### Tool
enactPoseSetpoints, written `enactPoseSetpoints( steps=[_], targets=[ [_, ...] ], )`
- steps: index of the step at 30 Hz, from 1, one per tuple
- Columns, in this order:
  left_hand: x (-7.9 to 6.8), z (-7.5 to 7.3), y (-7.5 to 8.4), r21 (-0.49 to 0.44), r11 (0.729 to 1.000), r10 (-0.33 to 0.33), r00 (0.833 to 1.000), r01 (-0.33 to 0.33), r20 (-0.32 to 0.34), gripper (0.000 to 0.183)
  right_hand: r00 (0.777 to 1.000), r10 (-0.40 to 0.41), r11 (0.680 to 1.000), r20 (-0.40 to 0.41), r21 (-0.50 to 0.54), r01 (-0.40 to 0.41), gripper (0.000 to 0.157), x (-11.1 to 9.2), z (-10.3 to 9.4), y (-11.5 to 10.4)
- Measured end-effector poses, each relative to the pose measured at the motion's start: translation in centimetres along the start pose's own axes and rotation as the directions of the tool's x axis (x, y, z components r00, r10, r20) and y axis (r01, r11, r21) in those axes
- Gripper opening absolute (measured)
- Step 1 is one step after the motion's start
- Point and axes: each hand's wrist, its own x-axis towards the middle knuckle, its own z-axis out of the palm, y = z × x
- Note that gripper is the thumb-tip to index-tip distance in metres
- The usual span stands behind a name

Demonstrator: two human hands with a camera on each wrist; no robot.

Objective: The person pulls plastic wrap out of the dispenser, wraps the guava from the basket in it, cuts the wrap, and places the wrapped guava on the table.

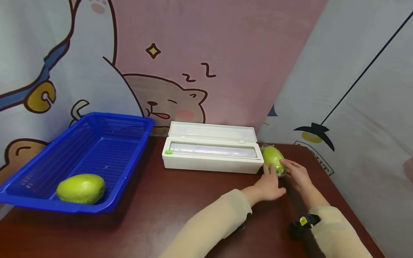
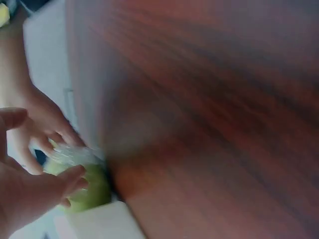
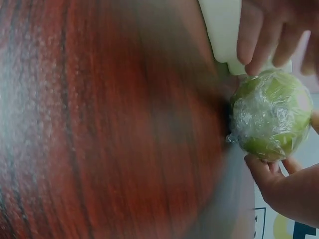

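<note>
An oblong green fruit (image 1: 272, 157) wrapped in clear plastic film lies against the right end of a white cling film dispenser (image 1: 213, 163). In the right wrist view, crumpled film shows on the near end of the fruit. My right hand (image 1: 298, 175) holds the fruit from its right side, the thumb near and other fingers farther round. My left hand (image 1: 267, 186) is on the left, between dispenser and fruit. Its fingers reach forward at the fruit's near left side, and its thumb points away to the right.
The dispenser's lid (image 1: 213, 132) stands raised, with a film roll (image 1: 213, 149) inside and a green slider (image 1: 169, 152) at its left. A blue plastic basket (image 1: 129, 168) at the left holds another green fruit (image 1: 81, 189). Printed cloth (image 1: 258, 53) hangs behind the brown table (image 1: 145, 222).
</note>
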Motion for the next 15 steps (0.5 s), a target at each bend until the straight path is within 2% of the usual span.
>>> enactPoseSetpoints(
  steps=[3, 6, 10, 13, 15],
  targets=[
    [-1.2, -0.9, 0.4, 0.095, 0.994, 0.059, 0.998, -0.057, -0.014, 0.074, 1.0, -0.016, 0.999, -0.005, -0.049, 0.016, 0.079, -0.4, 0.1, -0.3],
    [-2.0, -2.3, 0.0, 0.131, 0.983, 0.136, 0.989, -0.127, -0.064, 0.06, 0.999, -0.023, 0.992, -0.037, -0.126, 0.019, 0.081, -0.7, 0.5, -0.7],
    [-2.7, -4.6, -1.7, 0.073, 0.976, 0.214, 0.968, -0.205, -0.135, 0.044, 0.989, -0.062, 0.966, -0.134, -0.258, 0.025, 0.079, -1.1, 1.1, -1.4],
    [-3.3, -6.5, -3.3, 0.005, 0.971, 0.234, 0.955, -0.237, -0.18, 0.039, 0.979, -0.1, 0.943, -0.18, -0.331, 0.036, 0.075, -1.4, 1.4, -1.8],
    [-3.8, -7.7, -4.6, -0.006, 0.968, 0.242, 0.946, -0.249, -0.215, 0.038, 0.976, -0.119, 0.931, -0.182, -0.361, 0.046, 0.073, -1.6, 1.6, -2.1]
  ],
)
